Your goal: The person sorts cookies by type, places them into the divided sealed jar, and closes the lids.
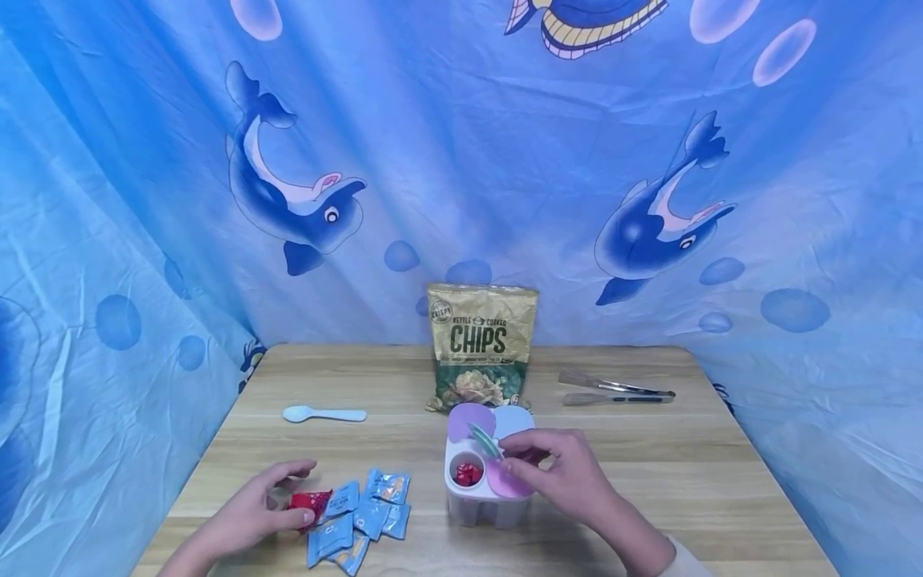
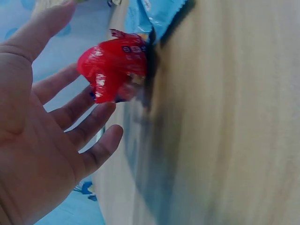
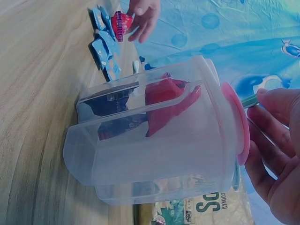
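Note:
My left hand [image 1: 248, 506] reaches beside a red snack packet [image 2: 115, 68], its fingers spread loosely and the thumb apart from the packet in the left wrist view. Several blue packets [image 1: 371, 517] lie to the right of the red one. My right hand [image 1: 558, 469] pinches a green round lid [image 1: 485, 441], tilted above a translucent container [image 3: 154, 136] with several compartments. The front left compartment is uncovered, and a red packet [image 1: 468, 474] shows inside it. Purple, light blue and pink lids [image 3: 237, 124] cover the other compartments.
Behind the container a bag of chips [image 1: 481, 344] stands upright. A light blue spoon [image 1: 324, 414] lies at the back left of the wooden table [image 1: 649, 473], and metal tongs [image 1: 616, 390] lie at the back right. A blue printed curtain [image 1: 461, 160] surrounds the table.

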Motion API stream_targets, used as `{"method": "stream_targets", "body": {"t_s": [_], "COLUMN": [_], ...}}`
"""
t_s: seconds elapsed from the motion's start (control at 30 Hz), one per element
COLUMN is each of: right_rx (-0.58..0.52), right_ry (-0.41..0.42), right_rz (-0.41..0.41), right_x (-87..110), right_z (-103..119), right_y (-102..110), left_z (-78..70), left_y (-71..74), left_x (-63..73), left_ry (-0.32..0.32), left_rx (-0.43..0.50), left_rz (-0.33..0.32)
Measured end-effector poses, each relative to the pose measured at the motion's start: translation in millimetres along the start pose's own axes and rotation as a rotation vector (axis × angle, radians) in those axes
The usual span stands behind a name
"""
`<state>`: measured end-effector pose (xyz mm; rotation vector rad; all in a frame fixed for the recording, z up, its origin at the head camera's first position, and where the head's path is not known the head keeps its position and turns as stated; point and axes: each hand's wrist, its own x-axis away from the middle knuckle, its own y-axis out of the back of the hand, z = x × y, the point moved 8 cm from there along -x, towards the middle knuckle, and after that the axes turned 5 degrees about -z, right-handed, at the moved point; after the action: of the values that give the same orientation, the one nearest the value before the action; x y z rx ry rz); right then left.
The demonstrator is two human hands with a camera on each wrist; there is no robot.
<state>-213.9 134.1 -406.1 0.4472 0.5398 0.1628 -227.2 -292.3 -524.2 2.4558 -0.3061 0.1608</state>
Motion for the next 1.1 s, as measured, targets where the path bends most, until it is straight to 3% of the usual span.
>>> {"method": "stream_targets", "body": {"t_s": [0.33, 1.1], "right_rx": [0.000, -0.016], "right_ry": [0.000, 0.075], "right_rz": [0.010, -0.003], "right_x": [-0.9, -0.7], "right_z": [0, 3], "right_y": [0, -1], "left_z": [15.1, 20.8], "left_y": [-8.1, -3.1], "left_x": [0.5, 1.5], "left_ry": [0.004, 0.023], "left_rx": [0.044, -0.073], "left_rz": [0.035, 0.010]}}
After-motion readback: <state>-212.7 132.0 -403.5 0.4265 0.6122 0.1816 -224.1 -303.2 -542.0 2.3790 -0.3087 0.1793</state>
